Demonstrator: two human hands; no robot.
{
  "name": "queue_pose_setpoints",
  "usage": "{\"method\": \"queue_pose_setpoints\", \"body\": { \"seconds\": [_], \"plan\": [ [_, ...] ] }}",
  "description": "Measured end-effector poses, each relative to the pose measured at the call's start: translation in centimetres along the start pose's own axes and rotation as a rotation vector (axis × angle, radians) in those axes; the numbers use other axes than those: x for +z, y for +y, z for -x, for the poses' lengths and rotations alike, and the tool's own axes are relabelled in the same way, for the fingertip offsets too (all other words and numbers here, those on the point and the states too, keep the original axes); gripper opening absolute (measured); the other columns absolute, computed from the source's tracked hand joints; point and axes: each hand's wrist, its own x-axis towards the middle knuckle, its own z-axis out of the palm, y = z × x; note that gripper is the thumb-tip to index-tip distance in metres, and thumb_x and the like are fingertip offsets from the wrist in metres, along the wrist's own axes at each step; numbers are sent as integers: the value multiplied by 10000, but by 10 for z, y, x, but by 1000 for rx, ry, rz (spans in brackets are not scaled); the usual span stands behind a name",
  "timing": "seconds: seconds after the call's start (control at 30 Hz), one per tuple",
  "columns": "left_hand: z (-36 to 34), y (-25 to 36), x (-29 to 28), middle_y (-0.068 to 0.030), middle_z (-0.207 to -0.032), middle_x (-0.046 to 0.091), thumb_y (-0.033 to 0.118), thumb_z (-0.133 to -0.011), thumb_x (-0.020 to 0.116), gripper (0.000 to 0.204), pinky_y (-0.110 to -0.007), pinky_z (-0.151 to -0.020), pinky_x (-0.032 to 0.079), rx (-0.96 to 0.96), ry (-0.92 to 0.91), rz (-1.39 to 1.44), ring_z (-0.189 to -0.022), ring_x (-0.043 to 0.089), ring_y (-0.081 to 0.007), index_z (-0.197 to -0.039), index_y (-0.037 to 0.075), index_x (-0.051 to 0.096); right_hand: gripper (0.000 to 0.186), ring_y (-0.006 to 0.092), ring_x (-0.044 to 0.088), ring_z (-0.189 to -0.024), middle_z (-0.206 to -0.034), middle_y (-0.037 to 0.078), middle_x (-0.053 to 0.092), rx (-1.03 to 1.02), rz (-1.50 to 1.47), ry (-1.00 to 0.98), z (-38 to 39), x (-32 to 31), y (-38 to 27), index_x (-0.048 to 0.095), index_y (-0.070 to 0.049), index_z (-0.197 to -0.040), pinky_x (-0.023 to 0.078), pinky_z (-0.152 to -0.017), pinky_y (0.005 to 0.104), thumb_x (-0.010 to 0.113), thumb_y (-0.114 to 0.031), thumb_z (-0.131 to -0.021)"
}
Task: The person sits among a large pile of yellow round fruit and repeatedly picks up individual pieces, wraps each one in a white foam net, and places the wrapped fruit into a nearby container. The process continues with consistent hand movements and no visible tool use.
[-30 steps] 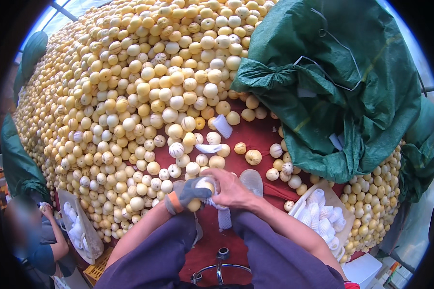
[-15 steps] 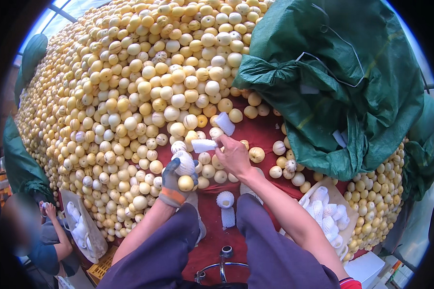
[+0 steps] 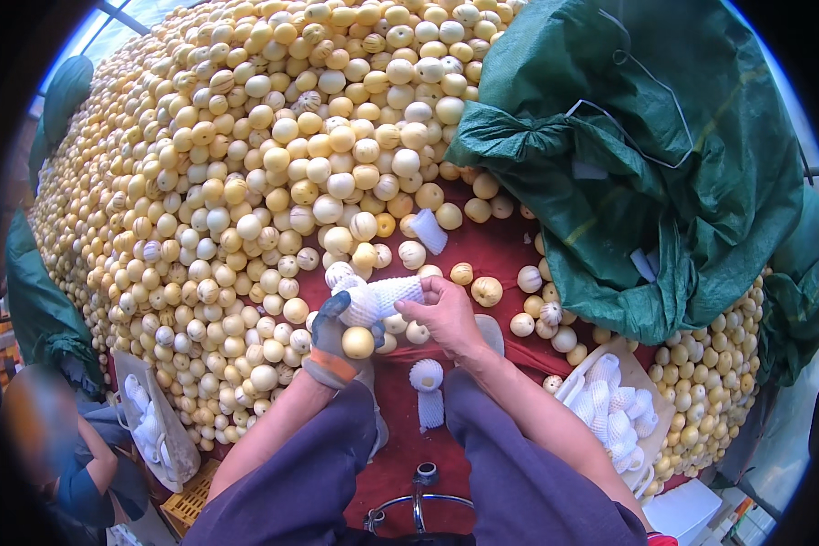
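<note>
My left hand (image 3: 331,337), in a grey glove with an orange cuff, is closed around pale yellow pepino melons. One bare pepino melon (image 3: 357,342) shows at its lower side, and white foam netting covers what lies above it. A white foam net sleeve (image 3: 395,294) reaches from there toward my right hand (image 3: 446,316). My bare right hand pinches the sleeve's right end between thumb and fingers. Below, a fruit in foam netting (image 3: 426,374) and a flat foam sleeve (image 3: 430,409) lie on the red cloth (image 3: 387,464) between my feet.
A large heap of pepino melons (image 3: 218,173) spreads ahead and left. Green sheeting (image 3: 628,182) covers the right side. Foam sleeves (image 3: 610,409) fill a bag at my right; another bag (image 3: 168,437) stands left, near a person (image 3: 91,455) and a yellow crate (image 3: 191,500).
My right hand has brought the foam sleeve left and slightly down, up against the netted fruit in my left hand. My left hand has stayed almost in place.
</note>
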Motion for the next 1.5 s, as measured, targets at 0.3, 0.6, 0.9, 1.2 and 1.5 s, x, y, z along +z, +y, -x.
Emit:
{"method": "queue_pose_setpoints", "body": {
  "seconds": [0.3,0.6,0.9,1.2,1.5],
  "plan": [
    [-1,11,0,-79,-1049,635,290,-892,679,480,-342,-760,563,697,35,-425,-872,650,-191,-1279,42,545,448,209,734,-691,-918,149,712,138,67,-269,29,19,-16,511,6,-1259,571,-635,358,698,-266,-955],
    [-5,11,0,-88,-1115,675,340,-884,692,519,-371,-900,559,477,-11,-364,-990,682,-243,-1303,61,567,458,119,676,-658,-980,92,701,197,-61,-279,27,12,-24,568,-36,-1276,544,-571,246,725,-321,-955],
    [12,7,-5,92,-1276,639,623,-836,688,625,-380,-918,455,265,-308,-777,-1133,600,-184,-1393,364,572,676,117,667,-679,-1161,65,641,273,-723,-596,39,-13,-13,331,-113,-1516,482,-522,179,702,-305,-985],
    [18,18,-10,-114,-1193,667,502,-835,716,671,-390,-1023,504,186,-251,-610,-1135,640,-247,-1287,20,603,588,162,709,-831,-1045,103,712,-107,21,-82,25,2,3,535,-47,-1331,561,-682,294,809,-326,-892],
    [29,-7,36,-172,-1173,679,573,-802,761,775,-388,-963,536,-1,-502,-712,-1103,668,-250,-1246,-43,607,460,204,669,-1012,-1069,96,668,44,-478,-94,41,-3,-3,564,-38,-1282,527,-925,352,555,-418,-1022]
  ]
}}
